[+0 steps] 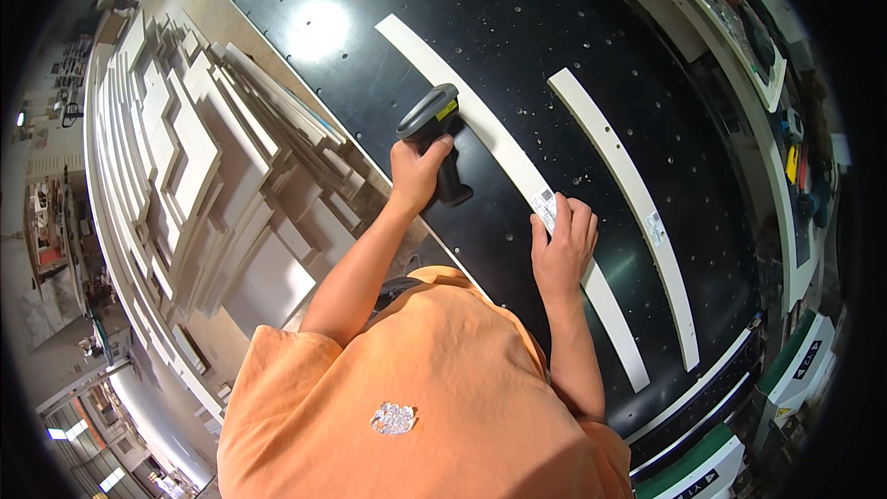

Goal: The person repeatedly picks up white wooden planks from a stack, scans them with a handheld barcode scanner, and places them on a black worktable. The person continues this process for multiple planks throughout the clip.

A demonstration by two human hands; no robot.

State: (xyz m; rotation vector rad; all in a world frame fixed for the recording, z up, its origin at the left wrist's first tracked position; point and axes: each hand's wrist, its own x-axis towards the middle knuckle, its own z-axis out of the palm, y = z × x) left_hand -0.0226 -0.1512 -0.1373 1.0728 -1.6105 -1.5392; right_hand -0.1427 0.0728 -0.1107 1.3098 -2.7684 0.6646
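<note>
My left hand (pixel 414 169) grips a grey and black handheld scanner (pixel 434 134) by its handle, its head turned toward a long white strip (pixel 462 88) lying on the black perforated table (pixel 554 18). My right hand (pixel 564 245) rests flat on that strip, fingers next to a small white label (pixel 545 208) stuck on it. A second white strip (pixel 628 185) with small holes and its own label lies further right, untouched.
A big stack of pale cut boards (pixel 203 176) lies to my left beside the table. Tools and small items fill a shelf (pixel 758 37) along the table's far right side. Green and white machine parts (pixel 795 360) sit at lower right.
</note>
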